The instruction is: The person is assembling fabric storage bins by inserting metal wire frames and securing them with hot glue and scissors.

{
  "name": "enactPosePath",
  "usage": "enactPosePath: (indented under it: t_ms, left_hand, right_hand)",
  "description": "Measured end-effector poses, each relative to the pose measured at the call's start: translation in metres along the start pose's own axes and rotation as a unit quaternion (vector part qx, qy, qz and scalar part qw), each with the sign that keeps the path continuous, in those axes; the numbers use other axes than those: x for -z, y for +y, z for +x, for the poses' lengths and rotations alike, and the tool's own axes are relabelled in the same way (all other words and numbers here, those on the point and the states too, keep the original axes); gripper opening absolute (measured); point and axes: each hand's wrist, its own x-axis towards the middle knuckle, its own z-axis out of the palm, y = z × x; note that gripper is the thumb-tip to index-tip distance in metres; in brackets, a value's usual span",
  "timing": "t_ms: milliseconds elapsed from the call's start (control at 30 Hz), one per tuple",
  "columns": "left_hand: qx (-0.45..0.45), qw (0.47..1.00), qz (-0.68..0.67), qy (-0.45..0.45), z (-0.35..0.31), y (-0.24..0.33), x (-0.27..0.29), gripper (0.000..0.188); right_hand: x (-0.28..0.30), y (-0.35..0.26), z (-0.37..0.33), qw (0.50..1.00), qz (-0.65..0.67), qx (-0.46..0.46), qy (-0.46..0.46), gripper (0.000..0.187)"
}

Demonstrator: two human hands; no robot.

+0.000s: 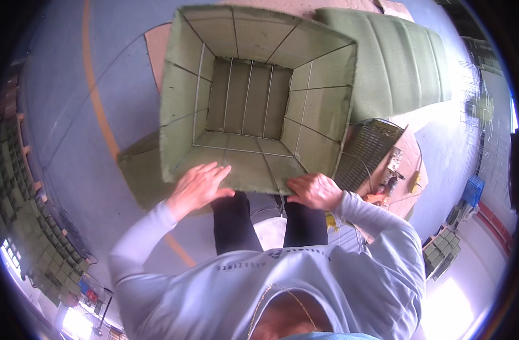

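Observation:
A large square basket of green woven fabric on a wire frame stands in front of me, its mouth turned up toward me. Thin metal wires cross its inner walls and bottom. My left hand lies over the near rim, left of the middle, with its fingers stretched out flat on the inner side and its thumb apart. At the near right corner, my right hand is closed round the rim, fingers curled over the edge. What lies under the basket is mostly hidden.
A ribbed green fabric piece lies at the far right. Beside the basket sit a perforated crate and small tools on cardboard. Flat green fabric is on the floor at left. Stacked green items line the left side.

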Motion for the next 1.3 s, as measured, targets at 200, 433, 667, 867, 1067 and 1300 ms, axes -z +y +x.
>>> enactPosePath:
  t_ms: [200, 433, 667, 867, 1067, 1300]
  left_hand:
    - [0.075, 0.997, 0.004, -0.011, -0.008, -0.001, -0.014, 0.083]
    - [0.299, 0.817, -0.295, 0.396, -0.075, 0.033, 0.034, 0.054]
    - [0.494, 0.712, -0.494, 0.067, -0.286, -0.012, -0.134, 0.060]
    - [0.293, 0.483, -0.818, 0.103, -0.121, 0.016, -0.033, 0.086]
    - [0.261, 0.425, -0.860, 0.105, -0.014, 0.017, 0.063, 0.084]
    - [0.124, 0.450, -0.871, 0.153, -0.005, -0.045, 0.159, 0.056]
  right_hand:
    - [-0.040, -0.017, 0.016, 0.990, -0.098, -0.101, 0.018, 0.038]
    - [-0.047, -0.044, 0.055, 0.946, 0.035, -0.313, -0.077, 0.035]
    - [0.085, 0.006, 0.108, 0.976, -0.002, -0.216, -0.007, 0.027]
    - [0.284, 0.056, 0.194, 0.967, -0.015, -0.255, 0.002, 0.035]
    - [0.405, 0.065, 0.242, 0.983, 0.012, -0.167, -0.078, 0.041]
    - [0.473, 0.102, 0.234, 0.969, 0.040, -0.240, -0.042, 0.048]
